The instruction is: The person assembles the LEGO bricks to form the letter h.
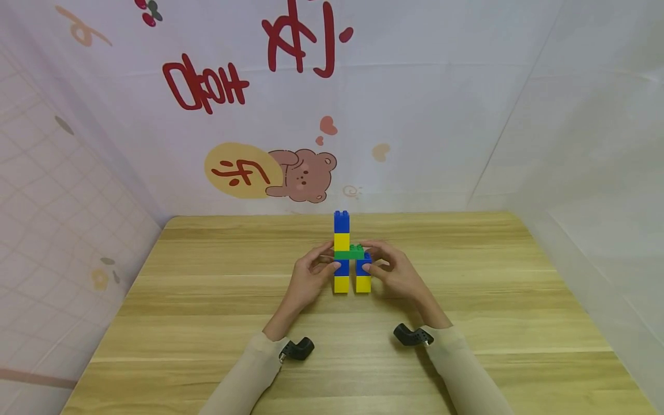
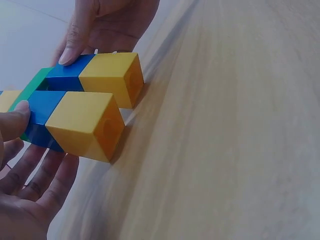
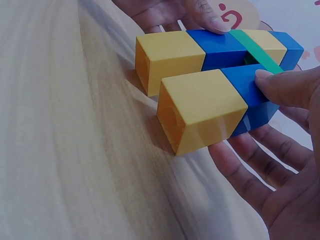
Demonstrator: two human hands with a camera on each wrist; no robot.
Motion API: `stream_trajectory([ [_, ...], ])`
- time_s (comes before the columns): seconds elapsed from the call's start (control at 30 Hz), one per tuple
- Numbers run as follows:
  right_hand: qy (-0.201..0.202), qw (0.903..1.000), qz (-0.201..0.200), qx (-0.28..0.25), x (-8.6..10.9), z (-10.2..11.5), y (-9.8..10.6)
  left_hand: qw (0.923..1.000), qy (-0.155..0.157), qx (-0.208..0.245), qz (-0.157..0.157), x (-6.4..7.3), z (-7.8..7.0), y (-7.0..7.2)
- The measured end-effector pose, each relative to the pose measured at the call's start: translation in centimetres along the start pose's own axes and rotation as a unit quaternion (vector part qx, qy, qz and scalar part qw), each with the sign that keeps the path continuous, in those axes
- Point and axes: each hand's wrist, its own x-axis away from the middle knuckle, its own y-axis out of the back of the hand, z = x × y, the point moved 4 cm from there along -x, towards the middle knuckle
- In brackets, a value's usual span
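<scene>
A small toy brick structure stands in front of me. Its two legs each have a yellow brick [image 1: 341, 285] below and a blue brick [image 1: 364, 267] above. A flat green brick [image 1: 342, 255] bridges them, its right end stopping partway over the right leg. On its left end sit another yellow brick [image 1: 342, 241] and a blue top brick [image 1: 341, 222]. My left hand [image 1: 308, 278] pinches the left leg, thumb on its blue brick [image 2: 42, 112]. With thumb and fingers, my right hand [image 1: 398, 274] pinches the right leg's blue brick [image 3: 247, 90]. The legs' lower ends are right at the tabletop.
The wooden table [image 1: 207, 265] extends around the structure on all sides. Behind it rises a white printed backdrop [image 1: 415, 104] with red characters and a cartoon bear [image 1: 306, 176]. Black wrist devices [image 1: 298, 349] are worn at both cuffs.
</scene>
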Motion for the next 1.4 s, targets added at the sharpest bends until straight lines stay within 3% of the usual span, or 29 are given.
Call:
stream_trajectory([
  [0.47, -0.014, 0.9999, 0.005, 0.004, -0.03, 0.17, 0.06, 0.9995, 0.019, -0.023, -0.006, -0.12, 0.22, -0.03],
  [1.03, -0.017, 0.9996, 0.009, 0.019, -0.39, -0.32, 0.07, 0.9996, 0.009, -0.024, -0.014, -0.33, 0.29, -0.07],
  [1.4, -0.022, 0.9992, 0.013, 0.032, -0.37, -0.40, -0.04, 0.9979, 0.039, -0.045, -0.024, -0.15, -0.59, -0.26],
])
